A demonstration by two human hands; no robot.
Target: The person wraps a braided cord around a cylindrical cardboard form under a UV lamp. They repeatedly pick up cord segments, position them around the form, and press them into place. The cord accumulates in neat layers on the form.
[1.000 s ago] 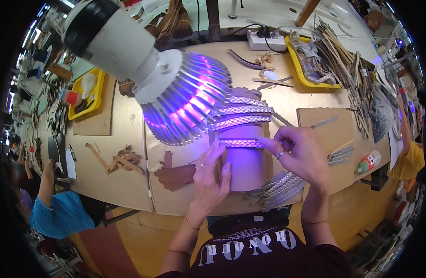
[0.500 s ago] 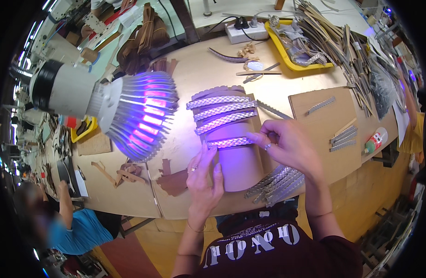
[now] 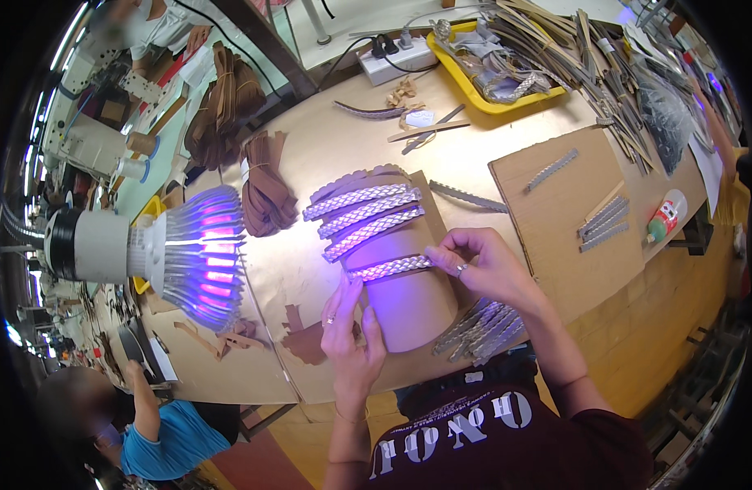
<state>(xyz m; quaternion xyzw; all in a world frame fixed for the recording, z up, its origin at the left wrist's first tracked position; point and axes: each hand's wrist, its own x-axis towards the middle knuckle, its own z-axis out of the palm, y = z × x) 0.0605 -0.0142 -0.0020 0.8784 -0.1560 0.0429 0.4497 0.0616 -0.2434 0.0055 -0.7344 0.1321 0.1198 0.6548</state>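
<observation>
A silvery braided strip (image 3: 399, 267) lies across a curved brown cardboard form (image 3: 412, 314). My left hand (image 3: 351, 333) presses the strip's left end with its fingertips, while its thumb rests lower on the form. At the other end my right hand (image 3: 482, 261) pinches the strip between thumb and fingertips. Farther up the form, several similar braided strips (image 3: 369, 214) lie side by side, slightly slanted. More loose braided strips (image 3: 484, 331) are heaped on the table beside the form, below my right hand.
A large finned lamp (image 3: 200, 257) hangs left of the form, glowing purple. To the right lies a cardboard sheet (image 3: 547, 229) bearing short strips, with a bottle (image 3: 663, 219) beyond. A yellow tray (image 3: 494, 104) and a power strip (image 3: 396, 64) are at the back. Co-workers sit at left.
The view has shifted and turned, so the lamp appears lower and farther left and brown strap bundles show more. Both hands stay at the same strip's ends.
</observation>
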